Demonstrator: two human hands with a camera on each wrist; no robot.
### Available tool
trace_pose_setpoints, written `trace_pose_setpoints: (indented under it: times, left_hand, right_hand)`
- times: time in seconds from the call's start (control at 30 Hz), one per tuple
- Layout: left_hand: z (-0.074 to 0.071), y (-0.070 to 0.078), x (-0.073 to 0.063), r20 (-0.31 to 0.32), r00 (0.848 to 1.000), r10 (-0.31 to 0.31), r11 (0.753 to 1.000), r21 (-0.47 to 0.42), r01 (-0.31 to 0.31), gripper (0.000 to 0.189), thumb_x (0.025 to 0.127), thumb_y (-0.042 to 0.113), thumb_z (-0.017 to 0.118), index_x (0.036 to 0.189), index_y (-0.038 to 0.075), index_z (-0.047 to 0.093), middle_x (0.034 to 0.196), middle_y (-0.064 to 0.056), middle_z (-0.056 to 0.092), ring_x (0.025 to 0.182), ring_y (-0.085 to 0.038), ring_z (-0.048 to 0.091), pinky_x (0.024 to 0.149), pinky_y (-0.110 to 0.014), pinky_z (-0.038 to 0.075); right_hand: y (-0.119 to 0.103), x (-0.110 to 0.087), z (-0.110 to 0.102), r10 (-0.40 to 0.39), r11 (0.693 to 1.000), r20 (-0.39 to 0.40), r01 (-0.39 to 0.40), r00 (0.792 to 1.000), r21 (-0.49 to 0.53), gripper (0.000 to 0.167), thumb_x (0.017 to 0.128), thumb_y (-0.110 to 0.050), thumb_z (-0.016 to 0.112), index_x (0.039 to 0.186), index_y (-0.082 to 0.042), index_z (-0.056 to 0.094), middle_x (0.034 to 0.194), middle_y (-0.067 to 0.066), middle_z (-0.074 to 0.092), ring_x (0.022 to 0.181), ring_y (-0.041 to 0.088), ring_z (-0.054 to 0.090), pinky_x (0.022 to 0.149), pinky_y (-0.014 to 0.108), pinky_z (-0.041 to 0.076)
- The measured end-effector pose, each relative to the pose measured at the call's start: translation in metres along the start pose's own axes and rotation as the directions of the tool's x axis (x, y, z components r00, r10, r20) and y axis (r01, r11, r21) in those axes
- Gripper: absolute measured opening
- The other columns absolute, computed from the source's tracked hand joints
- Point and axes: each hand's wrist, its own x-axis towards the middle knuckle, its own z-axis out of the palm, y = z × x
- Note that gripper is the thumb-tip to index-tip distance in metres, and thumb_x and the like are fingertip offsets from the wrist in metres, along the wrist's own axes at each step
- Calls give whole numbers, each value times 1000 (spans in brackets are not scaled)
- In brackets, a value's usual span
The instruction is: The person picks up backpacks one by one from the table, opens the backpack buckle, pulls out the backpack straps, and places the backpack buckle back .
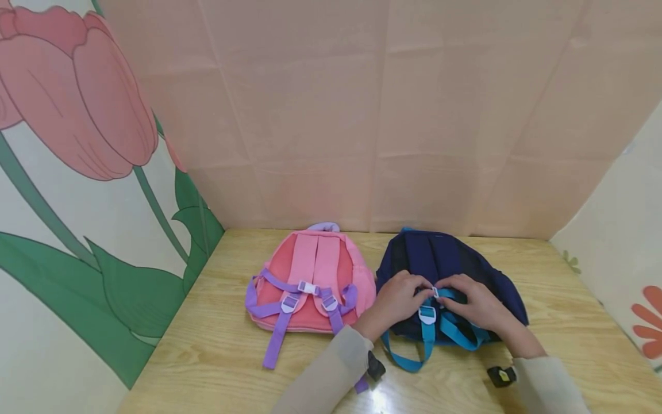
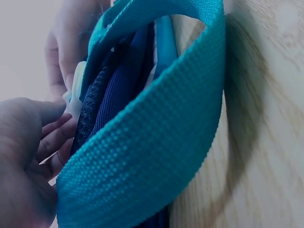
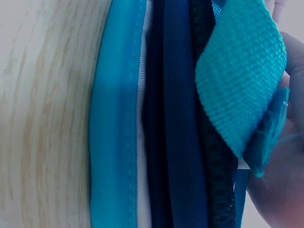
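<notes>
A navy backpack [image 1: 499, 290] lies on the table with its shoulder-strap side up. Over its middle, my left hand [image 1: 395, 296] pinches a small white buckle [image 1: 436, 292] on the teal webbing. My right hand [image 1: 474, 302] meets it from the other side, thumb and fingers pinching the same buckle. Whether its halves are joined cannot be made out. In the left wrist view, the white buckle [image 2: 76, 90] sits between both hands' fingertips, behind a large loop of teal strap [image 2: 142, 156]. A teal strap end [image 3: 266, 137] hangs beside my right hand in the right wrist view.
Left of the navy backpack lies a pink backpack [image 1: 357, 261], its purple straps joined by a white buckle [image 1: 308, 287]. A white strap adjuster [image 1: 427, 314] sits below my left fingers. Behind the wooden table [image 1: 207, 356] hangs a pinkish-beige sheet [image 1: 331, 115].
</notes>
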Motion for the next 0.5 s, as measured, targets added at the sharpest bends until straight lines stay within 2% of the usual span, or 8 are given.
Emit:
trace_pose_setpoints:
  times: [0.17,0.3,0.5]
  left_hand:
    - [1,1,0,-15,1000,-2,1000,1,2,21,101,41,61,112,29,75,96,15,64,85,2,50,70,-8,38]
    - [2,2,1,-12,1000,1,1000,5,-1,19,103,36,60,112,28,75,100,16,67,88,1,51,72,-8,38]
    - [4,4,4,60,998,-25,1000,12,24,19,98,33,65,115,28,72,105,18,67,96,-1,51,78,-10,42]
  right_hand:
    - [0,-1,0,-6,1000,-16,6,1000,-6,27,85,-5,80,108,-17,71,103,-5,69,92,9,57,80,17,48]
    - [-1,-1,-1,22,1000,-17,-22,1000,7,23,86,-6,78,106,-16,71,102,-4,70,90,9,59,80,19,49]
    - [0,-3,-3,65,998,0,-65,998,0,21,88,-6,76,108,-13,71,102,-5,71,88,14,64,78,24,53]
